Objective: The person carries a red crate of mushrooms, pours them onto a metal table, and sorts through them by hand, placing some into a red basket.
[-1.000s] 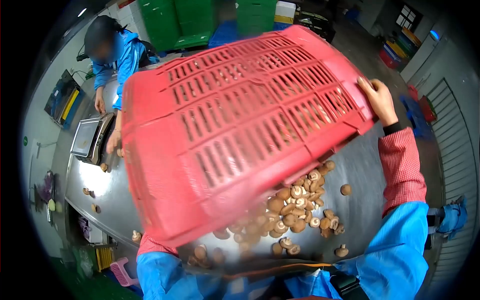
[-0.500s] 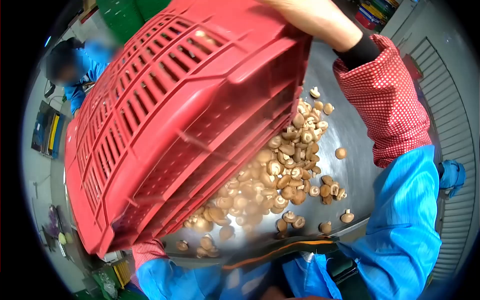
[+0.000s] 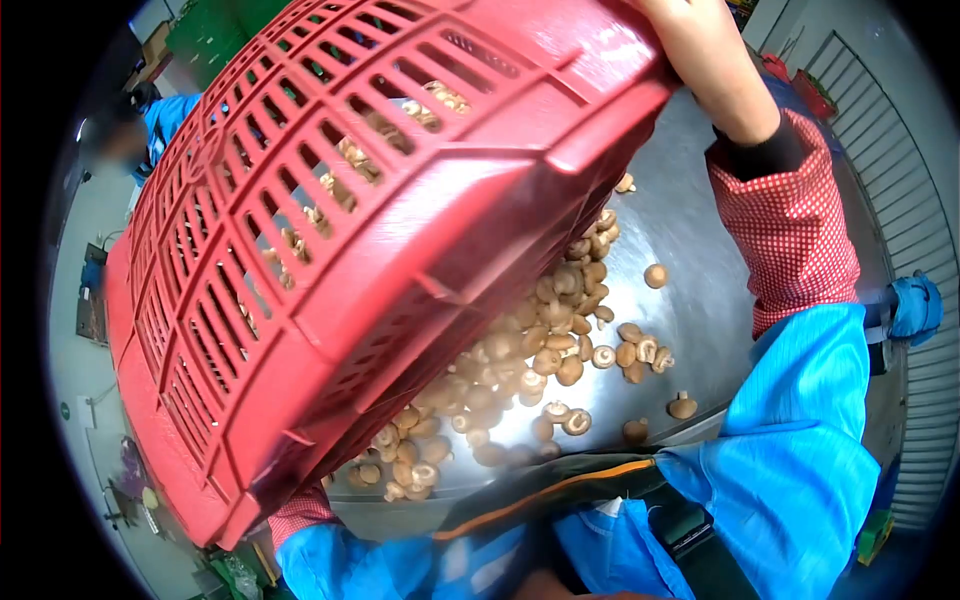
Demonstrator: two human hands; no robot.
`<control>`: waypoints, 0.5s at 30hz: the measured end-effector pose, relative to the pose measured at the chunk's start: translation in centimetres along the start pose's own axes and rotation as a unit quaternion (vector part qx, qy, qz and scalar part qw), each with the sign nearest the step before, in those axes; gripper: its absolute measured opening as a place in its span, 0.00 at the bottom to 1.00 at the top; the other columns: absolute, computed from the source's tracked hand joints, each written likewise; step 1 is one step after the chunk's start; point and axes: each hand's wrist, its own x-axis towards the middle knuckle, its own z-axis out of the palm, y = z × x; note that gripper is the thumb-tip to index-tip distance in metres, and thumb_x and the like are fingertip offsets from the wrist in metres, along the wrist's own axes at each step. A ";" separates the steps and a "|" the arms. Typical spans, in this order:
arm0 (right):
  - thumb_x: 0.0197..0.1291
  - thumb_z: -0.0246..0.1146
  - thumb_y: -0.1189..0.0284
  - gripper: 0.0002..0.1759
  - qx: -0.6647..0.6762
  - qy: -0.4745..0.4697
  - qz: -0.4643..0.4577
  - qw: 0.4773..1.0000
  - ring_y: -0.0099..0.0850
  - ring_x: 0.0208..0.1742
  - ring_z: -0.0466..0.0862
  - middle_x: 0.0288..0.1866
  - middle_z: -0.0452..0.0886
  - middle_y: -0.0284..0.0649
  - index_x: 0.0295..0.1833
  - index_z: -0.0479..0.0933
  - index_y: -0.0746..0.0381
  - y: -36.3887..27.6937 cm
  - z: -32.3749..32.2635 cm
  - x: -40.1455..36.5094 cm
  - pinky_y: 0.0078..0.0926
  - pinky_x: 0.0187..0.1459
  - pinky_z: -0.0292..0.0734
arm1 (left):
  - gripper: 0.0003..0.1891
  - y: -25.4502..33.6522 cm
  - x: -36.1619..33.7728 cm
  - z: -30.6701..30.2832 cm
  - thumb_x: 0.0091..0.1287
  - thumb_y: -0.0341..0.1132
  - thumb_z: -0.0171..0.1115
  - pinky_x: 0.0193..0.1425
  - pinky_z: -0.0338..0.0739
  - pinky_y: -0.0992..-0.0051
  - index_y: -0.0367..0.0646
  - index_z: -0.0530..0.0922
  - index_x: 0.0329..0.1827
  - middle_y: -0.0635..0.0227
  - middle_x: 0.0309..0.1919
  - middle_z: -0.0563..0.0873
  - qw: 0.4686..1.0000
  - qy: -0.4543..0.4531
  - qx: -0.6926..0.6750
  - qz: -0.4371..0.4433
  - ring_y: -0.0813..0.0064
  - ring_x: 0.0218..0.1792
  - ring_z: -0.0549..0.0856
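Observation:
A big red slatted crate [image 3: 400,200] is tipped steeply over a steel table [image 3: 705,300] and fills most of the view. Brown mushrooms [image 3: 545,345] lie in a heap on the table below its lower edge, and more show through its slots [image 3: 352,160]. My right hand [image 3: 700,50] grips the crate's upper edge at the top of the view, in a red checked sleeve. The crate hides my left hand; only its sleeve [image 3: 300,512] shows under the lower left corner.
A few single mushrooms [image 3: 682,407] lie near the table's front edge, close to my blue apron. A co-worker in blue [image 3: 165,115] stands at the far left. Green crates [image 3: 210,25] are stacked behind. A ribbed shutter [image 3: 900,150] runs along the right.
The crate has been tipped up much more steeply and closer to me. The heap of mushrooms on the table has grown and spread toward the front edge.

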 end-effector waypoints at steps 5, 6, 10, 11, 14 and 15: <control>0.72 0.65 0.56 0.21 -0.013 -0.018 0.022 1.000 0.21 0.46 0.81 0.44 0.85 0.35 0.52 0.82 0.66 -0.6 2.4 -0.5 0.20 0.51 0.75 | 0.27 0.2 2.0 -3.2 0.76 0.50 0.59 0.55 0.83 0.71 0.36 0.79 0.65 0.61 0.54 0.88 0.999 -0.025 0.019 0.014 0.72 0.48 0.89; 0.72 0.64 0.57 0.22 -0.018 -0.032 0.009 0.999 0.21 0.48 0.80 0.46 0.84 0.34 0.55 0.81 0.66 -0.2 2.3 -0.6 0.19 0.53 0.73 | 0.26 0.3 2.2 -3.4 0.76 0.50 0.60 0.55 0.83 0.71 0.36 0.79 0.65 0.61 0.54 0.88 0.999 -0.028 0.022 0.018 0.72 0.48 0.89; 0.66 0.70 0.56 0.24 0.021 -0.011 0.004 1.000 0.24 0.45 0.84 0.43 0.88 0.39 0.51 0.83 0.69 -0.8 3.5 -1.4 0.21 0.52 0.77 | 0.26 0.3 1.7 -3.9 0.75 0.49 0.60 0.55 0.83 0.71 0.36 0.79 0.64 0.61 0.53 0.89 0.998 -0.029 0.040 0.041 0.72 0.48 0.89; 0.67 0.69 0.58 0.23 0.012 -0.010 0.011 1.000 0.24 0.46 0.84 0.43 0.88 0.38 0.51 0.83 0.69 -0.6 3.3 -1.7 0.21 0.53 0.76 | 0.26 0.5 1.5 -3.6 0.75 0.49 0.60 0.55 0.83 0.71 0.36 0.79 0.64 0.61 0.53 0.89 0.998 -0.029 0.043 0.047 0.72 0.48 0.89; 0.67 0.68 0.59 0.22 0.017 -0.015 0.013 1.000 0.24 0.46 0.83 0.44 0.87 0.39 0.52 0.83 0.69 -0.4 2.5 -1.7 0.22 0.51 0.76 | 0.25 0.9 1.0 -2.4 0.75 0.49 0.60 0.54 0.83 0.72 0.36 0.80 0.64 0.61 0.53 0.89 0.996 -0.030 0.058 0.061 0.73 0.48 0.89; 0.67 0.68 0.59 0.22 0.018 -0.015 0.013 1.000 0.24 0.46 0.82 0.45 0.86 0.39 0.52 0.83 0.69 -1.2 2.8 -1.7 0.23 0.51 0.76 | 0.25 0.9 0.7 -2.5 0.75 0.49 0.60 0.54 0.83 0.72 0.36 0.80 0.64 0.62 0.53 0.89 0.995 -0.032 0.064 0.065 0.73 0.48 0.89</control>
